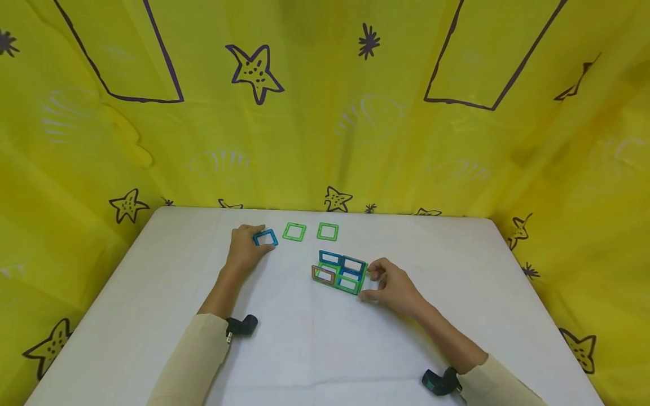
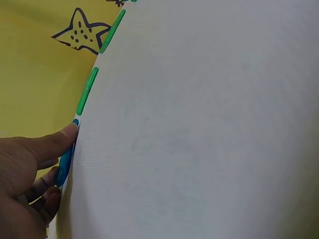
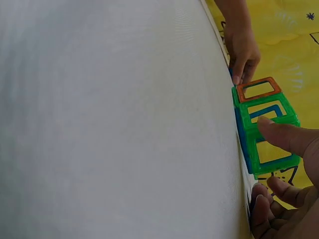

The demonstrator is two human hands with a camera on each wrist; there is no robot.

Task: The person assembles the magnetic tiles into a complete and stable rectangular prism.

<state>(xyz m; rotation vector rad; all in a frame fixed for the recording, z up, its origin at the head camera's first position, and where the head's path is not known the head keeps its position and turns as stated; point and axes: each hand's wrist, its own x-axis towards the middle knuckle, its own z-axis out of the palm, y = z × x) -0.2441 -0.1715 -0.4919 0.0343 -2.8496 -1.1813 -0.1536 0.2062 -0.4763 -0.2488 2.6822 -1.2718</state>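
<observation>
Closest to the head camera, the person wore tan sleeves (image 1: pixel 195 361), with a small black gadget (image 1: pixel 242 325) on each wrist. The arms reached over a big white table (image 1: pixel 315 344).

The right hand (image 1: pixel 393 285) was at the right end of a little toy shape (image 1: pixel 336 278) made of see-through frames. Its thumb and bent fingers were a bit apart and curved round that end, so it had hold of the shape. In the right wrist view, the thumb lay over the green part and the fingers bent just by the end.

The shape sat on the table, a bit right of the middle. An orange square (image 1: pixel 323 269) stood at its front left, with a green square (image 1: pixel 347 290) beside it on the right. Two blue squares (image 1: pixel 342 262) stood side by side behind them.

Farther away and to the left, the left hand (image 1: pixel 246 248) pinched one loose blue square (image 1: pixel 275 237). Its thumb and fingers were only as far apart as the square was wide. I cannot tell if the square was flat on the table or up a little.

Just right of it, two loose green squares (image 1: pixel 304 233) lay flat in a row, near the far edge. Behind everything hung a yellow curtain (image 1: pixel 304 141) with dark starfish drawings.
</observation>
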